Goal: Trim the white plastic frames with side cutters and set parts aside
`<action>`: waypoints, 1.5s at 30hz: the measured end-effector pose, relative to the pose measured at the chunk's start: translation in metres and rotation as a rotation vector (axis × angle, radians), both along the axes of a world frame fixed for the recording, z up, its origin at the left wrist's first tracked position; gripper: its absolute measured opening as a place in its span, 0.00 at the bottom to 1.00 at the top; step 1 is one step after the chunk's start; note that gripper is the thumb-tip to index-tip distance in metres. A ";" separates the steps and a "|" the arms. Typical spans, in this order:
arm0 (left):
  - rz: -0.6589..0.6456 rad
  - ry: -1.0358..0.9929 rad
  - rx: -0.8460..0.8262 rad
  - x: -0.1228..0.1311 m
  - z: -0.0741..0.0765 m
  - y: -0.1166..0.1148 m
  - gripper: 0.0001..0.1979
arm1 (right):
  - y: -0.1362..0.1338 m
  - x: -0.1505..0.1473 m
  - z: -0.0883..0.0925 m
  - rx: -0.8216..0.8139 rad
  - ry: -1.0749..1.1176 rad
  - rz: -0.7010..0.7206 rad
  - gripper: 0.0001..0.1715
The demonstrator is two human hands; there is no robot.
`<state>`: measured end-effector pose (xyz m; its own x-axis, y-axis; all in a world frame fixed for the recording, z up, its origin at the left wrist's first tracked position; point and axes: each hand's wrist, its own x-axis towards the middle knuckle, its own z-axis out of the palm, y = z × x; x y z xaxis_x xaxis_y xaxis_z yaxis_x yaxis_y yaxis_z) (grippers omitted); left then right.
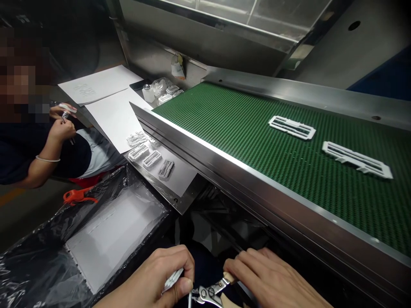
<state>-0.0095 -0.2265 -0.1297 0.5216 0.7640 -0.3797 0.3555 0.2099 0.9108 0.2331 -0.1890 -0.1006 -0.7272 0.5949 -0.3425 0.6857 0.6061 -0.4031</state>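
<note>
Nearest, at the bottom edge, the left hand [160, 273] is closed around a white plastic part [173, 279]; the fingers cover most of it, so its full shape is hard to make out. The right hand [266, 273] is clamped on a cutting tool [208, 294] with beige handles, and one handle is cut off by the lower edge. The hands are apart from each other, but the tip of the tool comes just beside the left thumb; whether the jaws are touching the part, I cannot tell. Both wrists go out of the picture.

At the left, black plastic film [38, 265] surrounds a grey sheet [112, 226], and an orange-handled tool [75, 196] lies at its far edge, partly hidden. Behind, several white pieces [152, 159] lie on the worktop [175, 203]. To the right, two white frames [292, 127] lie apart on the green belt [208, 124]. Farther left, a co-worker's hands [66, 128] hold small things, too small to identify.
</note>
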 end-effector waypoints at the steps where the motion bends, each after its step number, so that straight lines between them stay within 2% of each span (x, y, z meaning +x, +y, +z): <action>1: -0.012 0.013 0.011 0.001 0.001 0.002 0.12 | 0.001 -0.002 0.000 -0.002 -0.021 0.030 0.17; 4: -0.056 0.036 0.031 0.002 0.004 0.007 0.11 | 0.004 -0.004 0.000 0.014 -0.047 0.104 0.17; 10: -0.115 0.049 0.063 0.002 0.005 0.011 0.11 | 0.006 -0.001 0.008 0.062 -0.036 0.191 0.23; 14: -0.147 0.101 0.076 0.004 0.006 0.014 0.09 | 0.007 0.000 0.012 0.090 -0.036 0.202 0.23; 19: -0.183 0.108 0.063 0.006 0.005 0.015 0.08 | 0.002 0.005 0.007 0.227 0.028 0.160 0.26; 21: -0.206 0.095 0.056 0.007 0.005 0.015 0.08 | 0.003 0.005 0.009 0.178 0.046 0.111 0.23; 23: -0.197 0.106 0.058 0.008 0.006 0.015 0.08 | 0.006 0.001 0.013 0.055 0.066 0.048 0.13; 26: -0.161 0.120 0.015 0.010 0.005 0.012 0.08 | 0.008 -0.003 0.017 -0.103 0.078 -0.053 0.05; 28: -0.145 0.111 -0.043 0.010 0.001 0.010 0.08 | 0.008 -0.001 0.016 -0.172 0.074 -0.104 0.07; 30: -0.077 0.100 -0.119 0.009 -0.005 0.007 0.10 | 0.007 0.005 0.012 -0.229 0.077 -0.181 0.11; 32: 0.019 0.025 -0.218 0.009 -0.013 0.005 0.14 | 0.007 0.013 0.007 -0.299 0.082 -0.284 0.12; 36: 0.164 -0.266 -0.414 0.012 -0.026 0.000 0.17 | 0.004 0.023 -0.002 -0.515 0.107 -0.481 0.04; 39: 0.241 -0.278 -0.434 0.017 -0.035 -0.003 0.21 | -0.002 0.020 -0.005 -0.637 0.131 -0.567 0.01; 42: 0.233 -0.329 -0.530 0.016 -0.046 -0.007 0.26 | -0.007 0.013 -0.010 -0.628 0.128 -0.596 0.02; 45: 0.337 -0.567 -0.678 0.010 -0.057 -0.014 0.31 | -0.011 0.008 -0.015 -0.494 0.153 -0.583 0.07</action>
